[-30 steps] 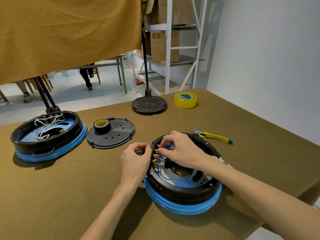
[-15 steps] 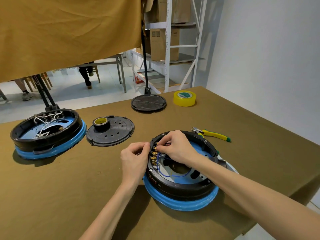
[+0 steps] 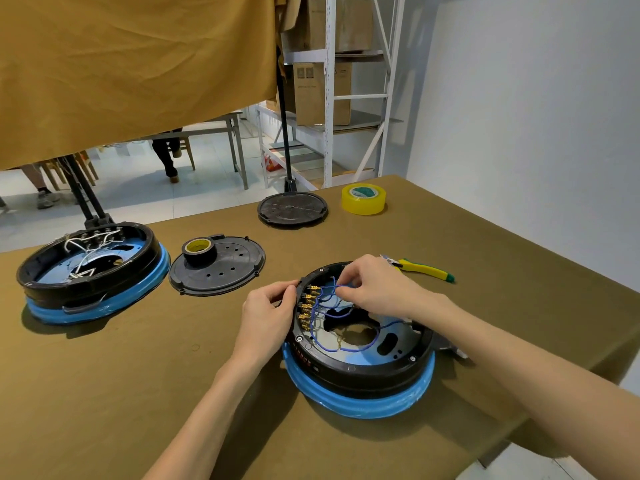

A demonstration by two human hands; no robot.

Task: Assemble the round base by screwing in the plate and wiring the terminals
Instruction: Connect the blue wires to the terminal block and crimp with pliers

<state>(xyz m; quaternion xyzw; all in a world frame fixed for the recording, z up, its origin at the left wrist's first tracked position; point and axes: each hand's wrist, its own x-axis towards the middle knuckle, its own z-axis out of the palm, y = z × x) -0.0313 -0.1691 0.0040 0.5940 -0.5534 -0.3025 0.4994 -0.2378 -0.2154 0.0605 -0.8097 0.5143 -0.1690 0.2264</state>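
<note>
Wiring step in hand: the round base (image 3: 360, 372), black ring on a blue rim, sits on the table (image 3: 104, 393) near its front edge, open side up. Row of brass terminals (image 3: 308, 308) runs along the base's inner left wall, blue wires (image 3: 323, 299) looping from them across the base floor. Right hand (image 3: 377, 289) reaches over the base's far rim, fingers (image 3: 349, 282) pinched narrow on a blue wire loop just beside the top terminal. Left hand (image 3: 268, 315) is against the base's outer left wall, fingers curled at the rim by the terminals; looks like bracing or holding something on the outside, cannot tell which. Perforated black plate (image 3: 218, 268) lies left of the base, well apart, with a roll of dark tape (image 3: 199, 249) on it, so the plate step looks not yet done. Yellow-handled pliers (image 3: 424, 270) just behind the base on the right. Second base (image 3: 90, 271) with white wires far left of it, a black disc (image 3: 292, 209) and yellow tape roll (image 3: 363, 199) behind. Next move, by my guess: seat the wire end on the terminal and tighten it, keeping the base steady and the other loops out of the way; a loose end could slip off.
</note>
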